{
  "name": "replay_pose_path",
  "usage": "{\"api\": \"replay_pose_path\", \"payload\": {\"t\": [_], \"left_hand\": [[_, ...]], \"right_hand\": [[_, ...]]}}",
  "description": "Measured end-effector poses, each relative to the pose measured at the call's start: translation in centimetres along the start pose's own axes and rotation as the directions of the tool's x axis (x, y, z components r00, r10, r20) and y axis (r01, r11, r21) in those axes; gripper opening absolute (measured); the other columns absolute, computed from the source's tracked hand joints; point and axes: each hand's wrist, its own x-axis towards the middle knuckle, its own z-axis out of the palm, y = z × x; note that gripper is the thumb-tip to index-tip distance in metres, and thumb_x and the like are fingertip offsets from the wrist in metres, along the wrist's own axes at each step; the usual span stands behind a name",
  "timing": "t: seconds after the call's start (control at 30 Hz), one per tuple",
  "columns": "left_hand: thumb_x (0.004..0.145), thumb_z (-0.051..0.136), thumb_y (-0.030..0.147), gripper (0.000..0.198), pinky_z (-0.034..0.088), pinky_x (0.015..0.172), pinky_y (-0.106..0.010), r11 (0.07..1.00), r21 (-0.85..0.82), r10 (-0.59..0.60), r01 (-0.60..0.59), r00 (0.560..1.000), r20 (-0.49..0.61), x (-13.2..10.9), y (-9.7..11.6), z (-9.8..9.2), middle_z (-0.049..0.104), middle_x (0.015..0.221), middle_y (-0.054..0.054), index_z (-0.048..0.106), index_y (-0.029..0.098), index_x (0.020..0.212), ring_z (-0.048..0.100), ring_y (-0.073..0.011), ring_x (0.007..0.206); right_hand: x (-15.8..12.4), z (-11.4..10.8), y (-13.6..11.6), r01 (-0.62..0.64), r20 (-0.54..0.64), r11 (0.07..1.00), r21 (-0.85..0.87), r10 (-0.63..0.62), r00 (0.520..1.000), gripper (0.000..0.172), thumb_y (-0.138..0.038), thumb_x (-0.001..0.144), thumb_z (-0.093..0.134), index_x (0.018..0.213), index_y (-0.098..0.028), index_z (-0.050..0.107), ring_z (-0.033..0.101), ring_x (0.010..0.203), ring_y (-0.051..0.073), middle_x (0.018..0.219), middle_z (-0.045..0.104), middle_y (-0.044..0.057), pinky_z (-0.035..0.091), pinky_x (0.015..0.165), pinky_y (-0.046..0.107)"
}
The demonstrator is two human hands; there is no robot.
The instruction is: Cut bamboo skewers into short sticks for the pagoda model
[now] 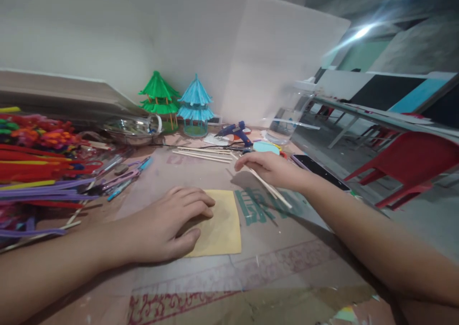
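Observation:
My left hand (179, 222) rests on a square of yellow paper (224, 224), fingers stretched out and holding nothing. To its right, my right hand (267, 167) is closed around a few thin wooden sticks (274, 192), which slant down and to the right from under the palm. More pale wooden sticks (204, 155) lie on the table just beyond the hands. A blue glue gun (236, 133) and a light-blue round piece (266, 147) are behind my right hand. The tips of its fingers are partly hidden.
Bundles of coloured pipe cleaners (39, 167) fill the left side, beside pens and scissors (125, 178). Green (159, 100) and blue (195, 105) model pavilions stand at the back, near a metal bowl (132, 129). A clear water container (287, 117) and a phone (319, 171) are right.

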Motion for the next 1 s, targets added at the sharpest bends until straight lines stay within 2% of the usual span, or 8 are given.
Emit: {"api": "replay_pose_path", "payload": {"t": [0.07,0.13,0.27,0.4,0.53,0.67,0.8,1.0], "left_hand": [[0.085,0.051,0.019,0.026,0.041,0.104,-0.044,1.000,0.003,-0.011,0.011,1.000,0.001,0.0,0.1,-0.1,0.062,0.124,-0.009,0.058,0.019,0.109,0.054,-0.0257,0.120],[0.084,0.050,0.018,0.026,0.041,0.104,-0.043,1.000,0.004,-0.021,0.021,1.000,0.003,-0.1,0.3,-0.2,0.062,0.124,-0.009,0.059,0.019,0.109,0.054,-0.0254,0.120],[0.083,0.050,0.018,0.026,0.041,0.104,-0.043,0.999,-0.005,-0.034,0.034,0.999,0.005,-0.1,0.5,-0.3,0.062,0.125,-0.009,0.059,0.019,0.107,0.053,-0.0254,0.120],[0.082,0.050,0.017,0.026,0.041,0.104,-0.045,0.999,-0.022,-0.043,0.044,0.999,0.009,-0.1,0.4,-0.3,0.061,0.125,-0.009,0.059,0.020,0.107,0.053,-0.0257,0.121],[0.082,0.050,0.016,0.027,0.040,0.106,-0.045,0.998,-0.039,-0.052,0.052,0.999,0.010,-0.1,0.4,-0.2,0.061,0.125,-0.009,0.058,0.020,0.108,0.052,-0.0253,0.121],[0.083,0.050,0.017,0.026,0.040,0.106,-0.045,0.997,-0.047,-0.053,0.054,0.999,0.011,0.0,0.5,-0.1,0.061,0.124,-0.009,0.058,0.019,0.107,0.052,-0.0255,0.122],[0.081,0.051,0.016,0.026,0.041,0.105,-0.045,0.997,-0.058,-0.047,0.046,0.999,-0.003,-0.1,0.5,-0.2,0.062,0.123,-0.009,0.057,0.020,0.106,0.053,-0.0254,0.120],[0.079,0.052,0.015,0.027,0.041,0.104,-0.046,0.997,-0.062,-0.046,0.046,0.999,0.000,-0.1,0.6,-0.3,0.062,0.122,-0.010,0.057,0.020,0.105,0.054,-0.0262,0.119]], "right_hand": [[0.1,-0.9,0.8,-0.061,0.016,0.978,-0.198,0.065,0.998,0.031,-0.005,0.085,0.047,0.096,-0.020,0.072,0.067,0.099,0.021,0.102,0.074,0.007,0.050,0.088,0.034],[0.2,-1.0,1.3,-0.121,-0.040,0.939,-0.323,0.115,0.993,0.032,-0.004,0.084,0.048,0.098,-0.019,0.074,0.066,0.100,0.023,0.104,0.074,0.008,0.049,0.088,0.035],[0.5,0.1,0.5,-0.181,-0.157,0.899,-0.399,0.127,0.979,0.026,-0.013,0.089,0.053,0.106,-0.016,0.072,0.066,0.100,0.023,0.108,0.073,0.012,0.049,0.087,0.034],[0.7,1.3,-0.9,-0.164,-0.088,0.871,-0.463,0.139,0.986,0.028,-0.015,0.089,0.057,0.114,-0.014,0.070,0.065,0.104,0.024,0.109,0.072,0.014,0.048,0.090,0.035],[1.8,2.0,-1.3,-0.129,-0.030,0.840,-0.527,0.133,0.991,0.029,-0.017,0.090,0.057,0.116,-0.012,0.068,0.062,0.111,0.025,0.115,0.069,0.016,0.046,0.095,0.036],[4.5,2.6,-0.9,-0.087,-0.009,0.825,-0.558,0.099,0.995,0.026,-0.022,0.091,0.056,0.112,-0.014,0.070,0.063,0.106,0.025,0.108,0.071,0.015,0.046,0.091,0.033],[7.2,3.2,-1.0,-0.141,-0.026,0.867,-0.478,0.146,0.989,0.022,-0.025,0.091,0.058,0.103,-0.014,0.072,0.066,0.097,0.025,0.103,0.073,0.015,0.046,0.082,0.031],[8.2,4.4,-1.3,-0.194,-0.006,0.899,-0.393,0.208,0.978,0.012,-0.024,0.087,0.062,0.088,-0.015,0.071,0.066,0.083,0.022,0.090,0.074,0.013,0.042,0.067,0.028]]}}
